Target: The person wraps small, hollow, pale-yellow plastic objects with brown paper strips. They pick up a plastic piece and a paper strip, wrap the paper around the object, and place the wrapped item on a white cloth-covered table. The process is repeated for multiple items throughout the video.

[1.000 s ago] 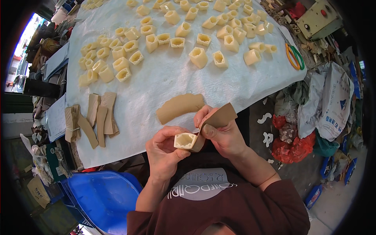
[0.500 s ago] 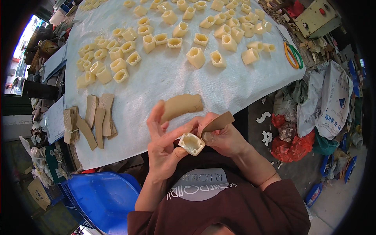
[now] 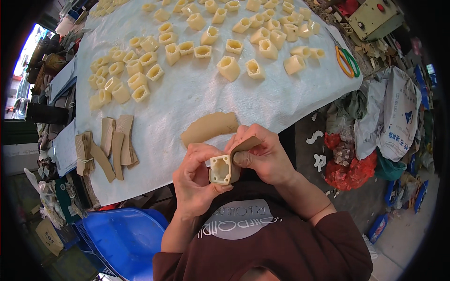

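Observation:
Just in front of my chest, my left hand point(image 3: 192, 180) grips a cream-coloured hollow block point(image 3: 220, 169), its thumb below and fingers above. The block's open end faces up, showing a cavity and small holes at the corners. My right hand point(image 3: 268, 157) pinches a tan strip of leather or card point(image 3: 248, 143) between thumb and fingers. One end of that strip lies along the block's right side. Beyond my hands a curved tan piece point(image 3: 209, 127) rests on the white sheet point(image 3: 159, 110). Several similar cream blocks point(image 3: 228, 68) stand and lie across its far part.
Tan strips point(image 3: 123, 138), some tied in a bundle point(image 3: 84, 154), lie at the sheet's left edge. Scissors with orange and green handles point(image 3: 347, 62) sit at the far right. A blue tub point(image 3: 119, 243) is at lower left; red bags point(image 3: 351, 173) and a white sack point(image 3: 398, 114) are rightward.
The block has turned in my left hand and moved slightly left. My left fingers, raised before, have closed around it. The strip now lies against the block's side.

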`<state>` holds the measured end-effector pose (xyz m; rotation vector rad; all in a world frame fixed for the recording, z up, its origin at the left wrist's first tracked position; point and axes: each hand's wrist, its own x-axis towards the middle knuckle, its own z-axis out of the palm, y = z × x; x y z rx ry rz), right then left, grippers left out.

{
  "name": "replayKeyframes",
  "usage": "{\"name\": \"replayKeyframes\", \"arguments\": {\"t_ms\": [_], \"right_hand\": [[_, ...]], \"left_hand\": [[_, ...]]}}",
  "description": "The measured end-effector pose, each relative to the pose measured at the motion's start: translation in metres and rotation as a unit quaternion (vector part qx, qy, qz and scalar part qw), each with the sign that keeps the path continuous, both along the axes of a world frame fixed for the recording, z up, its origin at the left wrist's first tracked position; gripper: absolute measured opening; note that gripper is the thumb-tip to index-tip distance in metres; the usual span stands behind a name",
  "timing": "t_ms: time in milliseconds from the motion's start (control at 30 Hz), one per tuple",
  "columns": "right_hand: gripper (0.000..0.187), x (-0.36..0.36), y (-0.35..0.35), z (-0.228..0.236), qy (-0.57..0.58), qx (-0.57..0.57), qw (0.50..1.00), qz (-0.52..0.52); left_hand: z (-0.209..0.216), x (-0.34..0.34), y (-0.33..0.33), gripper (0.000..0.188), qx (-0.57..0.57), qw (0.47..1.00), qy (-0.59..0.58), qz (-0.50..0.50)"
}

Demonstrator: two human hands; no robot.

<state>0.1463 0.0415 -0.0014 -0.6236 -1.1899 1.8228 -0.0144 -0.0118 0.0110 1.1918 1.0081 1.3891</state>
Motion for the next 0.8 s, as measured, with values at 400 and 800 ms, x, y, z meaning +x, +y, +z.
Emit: {"name": "replayKeyframes", "arguments": {"t_ms": [400, 800], "right_hand": [[0.011, -0.011, 0.000, 0.001, 0.028, 0.096, 0.989, -0.109], [0.016, -0.006, 0.002, 0.000, 0.008, 0.133, 0.987, -0.095]], "left_hand": [[0.013, 0.027, 0.001, 0.060, 0.016, 0.970, 0.198, 0.142], [0.010, 0.015, -0.002, 0.036, -0.045, 0.994, -0.060, 0.075]]}}
